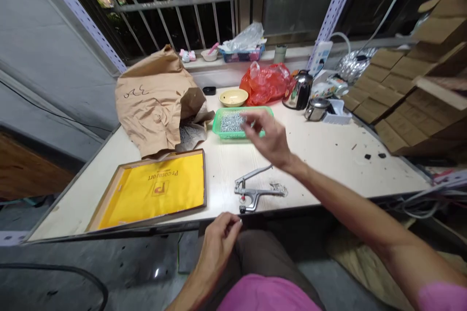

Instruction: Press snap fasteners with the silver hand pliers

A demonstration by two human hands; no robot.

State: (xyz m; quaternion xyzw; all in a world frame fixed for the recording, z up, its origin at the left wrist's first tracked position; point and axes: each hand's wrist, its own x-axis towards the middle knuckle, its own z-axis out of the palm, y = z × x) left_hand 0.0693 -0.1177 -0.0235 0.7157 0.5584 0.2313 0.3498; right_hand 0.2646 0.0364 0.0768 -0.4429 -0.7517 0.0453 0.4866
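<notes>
My left hand (221, 238) is at the table's front edge, thumb and fingers pinched together. A tiny pale bit shows at its fingertips, too small to name. My right hand (269, 138) hangs over the right part of a green plastic basket (215, 129), fingers curled toward the thumb and slightly blurred. Whatever its fingertips may hold cannot be made out. Many small silvery metal pieces (230, 122), like screws or pins, lie in the basket. Metal hand pliers (251, 192) with a red-marked jaw rest on the table between my hands, handles spread.
A shallow tray (205, 180) with a yellow printed sheet (156, 194) lies at left. Behind it stands a brown paper bag (153, 102), torn open. A cream bowl (233, 97), red plastic bag (266, 82) and steel kettle (301, 90) stand at the back. Cardboard boxes (412, 87) are stacked right.
</notes>
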